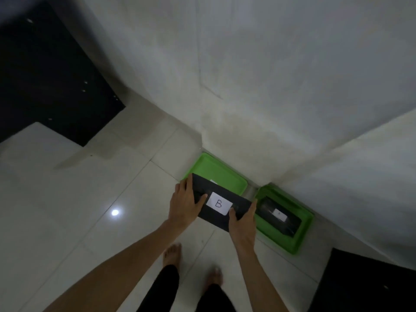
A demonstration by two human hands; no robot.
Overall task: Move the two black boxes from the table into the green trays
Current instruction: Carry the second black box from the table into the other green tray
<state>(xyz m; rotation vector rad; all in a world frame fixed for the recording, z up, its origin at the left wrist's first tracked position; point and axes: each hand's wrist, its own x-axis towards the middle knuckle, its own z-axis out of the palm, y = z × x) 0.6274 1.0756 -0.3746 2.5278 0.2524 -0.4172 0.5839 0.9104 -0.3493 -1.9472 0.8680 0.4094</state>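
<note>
one black box (279, 219) sits in the right tray (290, 244). your left hand (183, 204) and right hand (243, 221) clasp box b (221, 204) above the empty left tray (216, 170); set it in.

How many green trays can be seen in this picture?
2. The left green tray lies on the floor by the wall, partly covered by the black box marked B. The right green tray lies beside it and already holds another black box.

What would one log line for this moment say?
box B: held by left hand and right hand | over left tray | other box: in right tray
</note>
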